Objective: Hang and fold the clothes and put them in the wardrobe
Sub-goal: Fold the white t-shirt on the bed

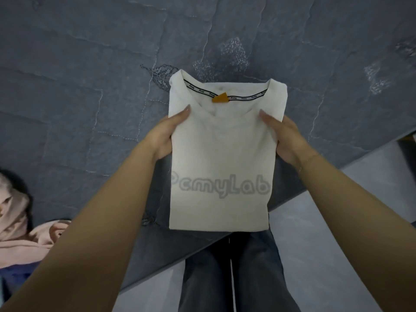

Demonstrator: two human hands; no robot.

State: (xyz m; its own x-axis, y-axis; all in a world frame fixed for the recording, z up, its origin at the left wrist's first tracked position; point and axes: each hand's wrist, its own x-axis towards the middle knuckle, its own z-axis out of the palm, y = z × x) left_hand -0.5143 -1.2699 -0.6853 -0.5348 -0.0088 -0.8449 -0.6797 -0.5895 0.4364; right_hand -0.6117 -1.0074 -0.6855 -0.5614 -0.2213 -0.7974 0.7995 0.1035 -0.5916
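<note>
A folded white T-shirt [221, 154] with grey lettering and an orange neck tag is held up in front of me, above the edge of the grey quilted bed [90, 75]. My left hand [165, 134] grips its left side, thumb lying on top of the fabric and fingers hidden underneath. My right hand [284, 136] grips the right side in the same way. The collar points away from me and the lower hem hangs over my legs.
A crumpled pink garment [24, 228] lies on the bed at the lower left, with dark blue cloth [20, 273] below it. My legs in dark jeans [231, 273] stand on a pale grey floor [337, 221] beside the bed's edge.
</note>
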